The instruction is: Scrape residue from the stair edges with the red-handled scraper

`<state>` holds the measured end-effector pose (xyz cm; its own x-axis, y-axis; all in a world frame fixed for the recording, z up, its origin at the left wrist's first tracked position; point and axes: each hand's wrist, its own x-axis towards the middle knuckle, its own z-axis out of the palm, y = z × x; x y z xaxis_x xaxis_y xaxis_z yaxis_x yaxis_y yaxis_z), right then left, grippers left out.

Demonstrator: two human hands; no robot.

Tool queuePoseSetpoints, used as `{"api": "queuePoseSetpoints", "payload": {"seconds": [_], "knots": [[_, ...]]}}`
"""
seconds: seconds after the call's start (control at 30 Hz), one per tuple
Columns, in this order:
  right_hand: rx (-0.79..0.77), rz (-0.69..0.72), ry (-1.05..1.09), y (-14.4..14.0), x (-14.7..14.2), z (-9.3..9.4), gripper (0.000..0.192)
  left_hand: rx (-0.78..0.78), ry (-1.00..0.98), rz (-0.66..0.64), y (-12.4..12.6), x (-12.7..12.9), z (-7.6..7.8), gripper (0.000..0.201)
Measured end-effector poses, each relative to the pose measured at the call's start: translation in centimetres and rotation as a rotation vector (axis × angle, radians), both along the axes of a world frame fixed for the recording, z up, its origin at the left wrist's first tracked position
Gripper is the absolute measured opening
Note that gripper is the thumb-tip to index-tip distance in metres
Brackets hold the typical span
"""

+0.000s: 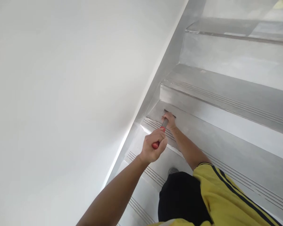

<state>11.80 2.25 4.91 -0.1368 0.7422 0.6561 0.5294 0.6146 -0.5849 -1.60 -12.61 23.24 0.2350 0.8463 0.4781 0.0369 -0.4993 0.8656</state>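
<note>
Left hand (153,146) fingers curl tightly around the scraper's red handle (155,145), driving it toward 1 o'clock. Right hand (170,120) fingers press flat on the blade (169,113), seemingly to hold it against the grey stair tread (202,131); white wall (61,94) at 9 o'clock.

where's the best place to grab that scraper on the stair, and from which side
Probably by the red handle, from the lower, near end, as the left hand does. The scraper slants up to the step, where the right hand presses the blade end flat.
</note>
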Motion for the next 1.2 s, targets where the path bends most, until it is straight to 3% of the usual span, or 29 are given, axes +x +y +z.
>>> {"api": "queuePoseSetpoints", "payload": {"seconds": [0.1, 0.2, 0.3, 0.43, 0.6, 0.67, 0.8, 0.87, 0.97, 1.07, 1.13, 1.2], "knots": [[0.017, 0.018, 0.068, -1.8, -1.2, 0.1, 0.023, -0.006, 0.030, 0.002, -1.3, -0.3, 0.8, 0.024], [0.044, 0.107, 0.000, -3.5, -2.8, -0.2, 0.023, 0.021, 0.064, 0.012, -3.4, -1.2, 1.3, 0.021], [0.041, 0.176, -0.072, -1.3, -2.8, -0.2, 0.024, 0.025, 0.054, 0.039, -2.5, -0.9, 0.7, 0.023], [0.024, 0.100, -0.026, 1.1, -2.8, 0.2, 0.024, -0.055, 0.048, 0.075, -0.4, -0.6, 0.7, 0.028], [-0.013, 0.201, -0.049, -2.4, -4.6, 0.0, 0.021, -0.072, 0.083, 0.032, -2.9, -2.3, 2.0, 0.023], [-0.003, 0.212, -0.076, -1.3, -4.2, -0.1, 0.020, -0.037, 0.052, 0.045, -2.3, -2.2, 1.2, 0.023], [0.008, 0.120, -0.080, 4.3, -2.2, -0.1, 0.022, -0.039, 0.003, 0.074, 2.0, -0.8, -1.1, 0.028], [0.026, 0.087, -0.051, 4.9, -1.9, -0.1, 0.022, -0.063, 0.008, 0.071, 2.7, -0.6, -1.4, 0.028], [0.051, 0.040, -0.020, 1.5, -3.1, -0.3, 0.021, -0.094, 0.045, 0.033, -0.2, -1.8, -0.7, 0.026], [0.041, 0.103, -0.054, -3.0, -4.1, -0.1, 0.018, -0.076, 0.079, -0.004, -3.9, -3.2, 0.6, 0.022], [0.054, 0.130, -0.059, -3.9, -3.2, 0.5, 0.017, -0.049, 0.088, -0.031, -4.6, -2.9, 1.2, 0.021], [0.074, 0.058, -0.038, -2.5, -0.7, 1.0, 0.018, -0.012, 0.081, -0.071, -3.2, -1.4, 1.2, 0.020]]}}
